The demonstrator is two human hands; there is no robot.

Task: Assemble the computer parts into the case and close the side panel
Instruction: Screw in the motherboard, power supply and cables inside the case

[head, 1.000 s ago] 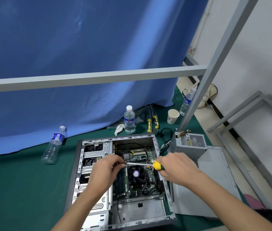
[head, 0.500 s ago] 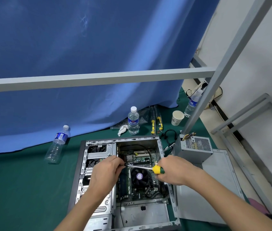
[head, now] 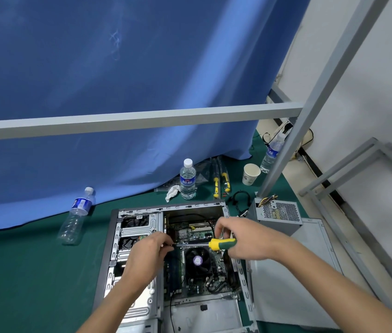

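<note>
Grey steel computer case (head: 108, 260) lying open, screw job underway
Right hand (head: 245, 239) grips yellow-green screwdriver (head: 221, 243); left hand (head: 146, 253) pinches its tip. A slip could gouge the green motherboard (head: 197, 234).

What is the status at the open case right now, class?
Right hand grips yellow-green screwdriver handle; left hand pinches its shaft tip. Open grey metal computer case lying flat, side panel off. Grey power supply box outside case.
</note>
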